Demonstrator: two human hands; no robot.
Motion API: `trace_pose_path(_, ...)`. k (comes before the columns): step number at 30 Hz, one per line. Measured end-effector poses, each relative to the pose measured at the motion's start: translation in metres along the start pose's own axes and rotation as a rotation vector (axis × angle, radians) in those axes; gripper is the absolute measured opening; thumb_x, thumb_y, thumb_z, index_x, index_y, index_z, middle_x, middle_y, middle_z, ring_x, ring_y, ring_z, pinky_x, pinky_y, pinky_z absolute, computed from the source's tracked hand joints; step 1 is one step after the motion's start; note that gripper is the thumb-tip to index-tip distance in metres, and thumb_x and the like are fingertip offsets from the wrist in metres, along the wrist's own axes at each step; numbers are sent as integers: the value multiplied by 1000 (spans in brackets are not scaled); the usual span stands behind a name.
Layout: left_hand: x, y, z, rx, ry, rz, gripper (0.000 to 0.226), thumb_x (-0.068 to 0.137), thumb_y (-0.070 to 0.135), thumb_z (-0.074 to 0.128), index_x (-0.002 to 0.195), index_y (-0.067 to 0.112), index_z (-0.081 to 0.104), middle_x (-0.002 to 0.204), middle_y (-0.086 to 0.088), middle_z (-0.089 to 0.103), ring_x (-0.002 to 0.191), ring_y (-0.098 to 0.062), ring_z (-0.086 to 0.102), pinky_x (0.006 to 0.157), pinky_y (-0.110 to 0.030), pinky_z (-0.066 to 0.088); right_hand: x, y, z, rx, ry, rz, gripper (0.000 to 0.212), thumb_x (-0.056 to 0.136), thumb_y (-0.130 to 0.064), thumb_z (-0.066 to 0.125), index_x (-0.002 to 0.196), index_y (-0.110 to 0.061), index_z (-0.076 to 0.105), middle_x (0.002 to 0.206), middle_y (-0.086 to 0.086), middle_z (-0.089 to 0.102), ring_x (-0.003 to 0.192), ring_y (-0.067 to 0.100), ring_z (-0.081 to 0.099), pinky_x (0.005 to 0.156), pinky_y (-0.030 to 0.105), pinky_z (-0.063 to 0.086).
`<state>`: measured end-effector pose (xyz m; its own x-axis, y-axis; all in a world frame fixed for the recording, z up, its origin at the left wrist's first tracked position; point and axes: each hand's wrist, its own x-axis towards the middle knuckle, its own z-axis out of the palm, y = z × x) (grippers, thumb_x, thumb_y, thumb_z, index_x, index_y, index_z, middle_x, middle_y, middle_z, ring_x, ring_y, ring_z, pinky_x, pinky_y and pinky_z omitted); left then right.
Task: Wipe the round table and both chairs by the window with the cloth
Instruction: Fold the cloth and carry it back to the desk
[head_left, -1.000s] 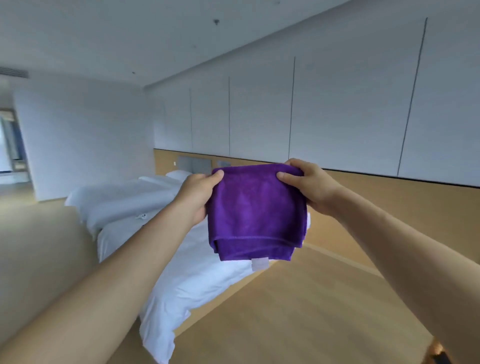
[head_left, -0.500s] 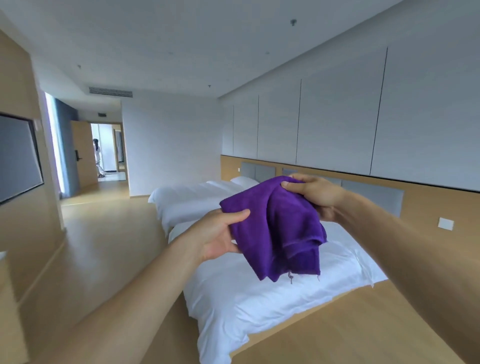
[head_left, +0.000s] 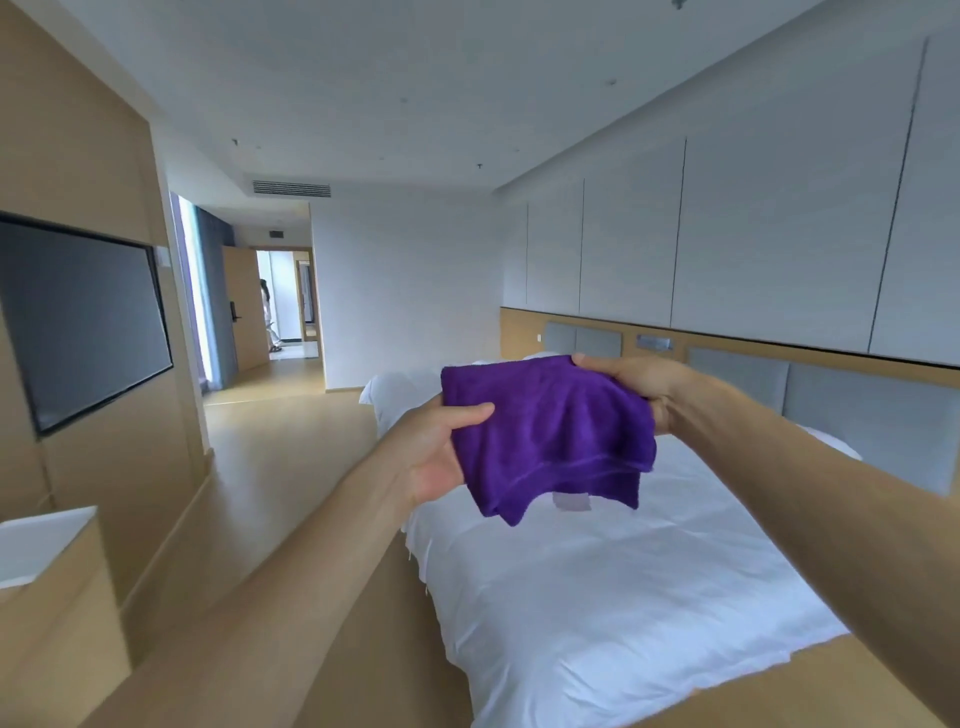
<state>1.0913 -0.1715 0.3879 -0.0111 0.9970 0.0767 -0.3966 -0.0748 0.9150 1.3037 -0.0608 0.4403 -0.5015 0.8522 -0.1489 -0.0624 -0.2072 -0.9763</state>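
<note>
A folded purple cloth (head_left: 545, 431) with a small white label at its lower edge hangs at chest height in front of me. My left hand (head_left: 441, 452) grips its left side from below, thumb on top. My right hand (head_left: 634, 384) pinches its upper right corner. Both arms reach forward over a bed. The round table, the chairs and the window do not show in this view.
Two white beds (head_left: 597, 587) fill the right half, against a wooden headboard wall. A dark TV screen (head_left: 83, 317) hangs on the left wall above a wooden unit (head_left: 52, 587). Wooden floor (head_left: 270, 467) runs to an open doorway, where a person (head_left: 267, 317) stands.
The view has swung left, from the bed and right wall towards the TV wall and doorway. My left hand has shifted from the cloth's top corner to its left side.
</note>
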Motion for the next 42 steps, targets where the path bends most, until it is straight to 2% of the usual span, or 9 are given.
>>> trace_pose_path(6,31,27,-61,38,172,78,37,88,5,69,121,21,65,108,-7,76,87,-24,76,67,-37,61,102,17,39,41,-174,44,32,99,-37,55,94,-9,69,80,8,74,63,20,71,60,31,61)
trace_pose_path(12,69,41,-137,85,421,119,38,89,8,69,124,23,65,104,-6,77,81,-22,76,62,-35,60,218,47,79,-10,-472,129,52,90,-59,58,112,-15,73,108,12,74,87,28,73,74,43,60)
trace_pose_path(15,88,47,-173,95,572,117,36,91,9,68,126,17,62,90,-5,78,71,-21,76,55,-33,59,267,53,98,-48,-712,107,57,76,-37,83,126,-15,67,128,13,66,105,30,68,86,44,57)
trace_pose_path(17,97,52,-194,81,655,132,34,91,8,69,124,17,61,86,-5,78,71,-21,76,54,-34,59,300,53,114,-37,-800,105,65,76,-15,83,135,-12,58,133,15,62,110,31,66,87,43,58)
trace_pose_path(22,103,55,-248,49,803,220,40,93,11,67,129,26,60,109,-7,76,100,-28,72,72,-41,62,367,62,175,-78,-809,221,48,76,-4,78,121,-5,63,114,17,72,98,34,72,72,43,61)
trace_pose_path(25,97,49,-287,15,875,241,35,97,17,64,128,33,60,113,-6,75,100,-27,73,72,-42,61,398,83,220,-106,-807,275,45,77,-6,77,120,-6,63,108,16,74,95,34,73,71,44,61)
trace_pose_path(29,86,37,-351,-48,984,255,28,100,25,59,128,29,61,114,-7,74,102,-27,73,75,-41,61,441,120,284,-100,-851,336,30,85,-3,71,114,-5,65,96,14,76,83,29,75,62,41,62)
trace_pose_path(36,86,29,-494,-154,1077,331,28,104,27,49,131,22,58,122,-11,71,108,-28,70,80,-42,60,541,171,414,-218,-985,257,33,96,-13,63,128,-19,60,115,10,73,106,32,70,89,51,57)
trace_pose_path(42,115,55,-627,-205,1114,300,32,104,31,49,136,31,55,126,-8,69,114,-30,67,93,-49,55,645,185,526,-401,-995,199,32,96,-30,63,128,-31,57,115,5,73,104,30,71,92,56,55)
